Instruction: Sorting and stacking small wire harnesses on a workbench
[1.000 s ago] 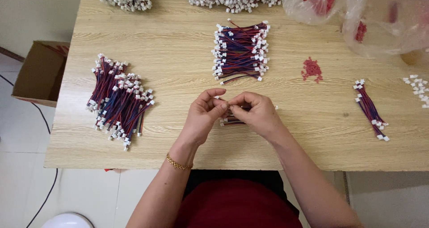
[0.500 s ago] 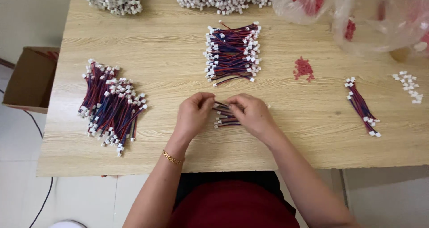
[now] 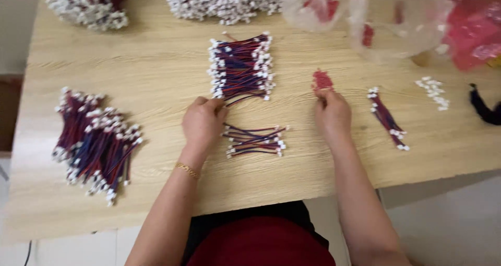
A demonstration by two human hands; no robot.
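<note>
1. While the left hand [image 3: 202, 124] is rested on the wooden table [image 3: 156, 68], its fingers are curled narrow at the lower left corner of the big stack of red-and-blue wires [image 3: 241, 66], which sits at about 1 o'clock from the hand; the fingertips look to be touching a wire end there, though whether one is actually pinched can't be told.
2. A small loose bunch of wires [image 3: 254, 140] is laid flat just beside that hand, at its 3 o'clock, between the two hands and touched by neither.
3. The right hand [image 3: 332, 113] is set with fingertips closed narrow on the little pile of red bits [image 3: 322, 80], found at 12 o'clock from the hand.
4. A thin wire bundle [image 3: 387, 118] is seen at 3 o'clock from the right hand, near but apart.
5. A fat heap of wires [image 3: 94, 141] is parked at 9 o'clock from the left hand, well apart.
6. Clear plastic bags [image 3: 386, 15] are bunched up at 1 o'clock, at the far edge.
</note>
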